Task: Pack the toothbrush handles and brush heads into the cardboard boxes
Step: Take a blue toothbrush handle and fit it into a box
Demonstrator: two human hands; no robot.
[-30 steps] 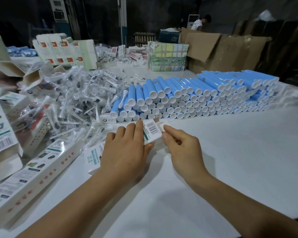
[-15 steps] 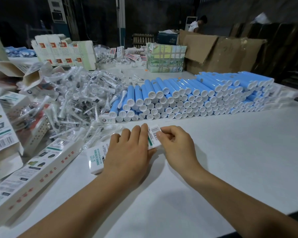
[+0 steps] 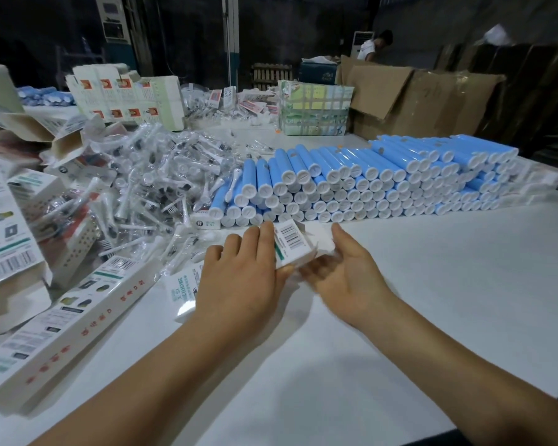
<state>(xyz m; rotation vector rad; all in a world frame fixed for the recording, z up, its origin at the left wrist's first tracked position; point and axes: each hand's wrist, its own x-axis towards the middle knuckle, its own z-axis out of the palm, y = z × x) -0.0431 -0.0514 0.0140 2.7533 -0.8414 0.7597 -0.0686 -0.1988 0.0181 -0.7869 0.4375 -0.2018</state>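
Head view: my left hand point(image 3: 239, 278) lies over a cardboard box point(image 3: 290, 244) on the white table point(image 3: 400, 317), fingers curled round it, just in front of the stacked blue toothbrush handles point(image 3: 368, 185). My right hand point(image 3: 345, 272) has let go of the end flap and now hangs spread, blurred. I judge the box closed and ready to set aside.

White barcoded box point(image 3: 290, 244) lies before stacked blue handles point(image 3: 368, 181).
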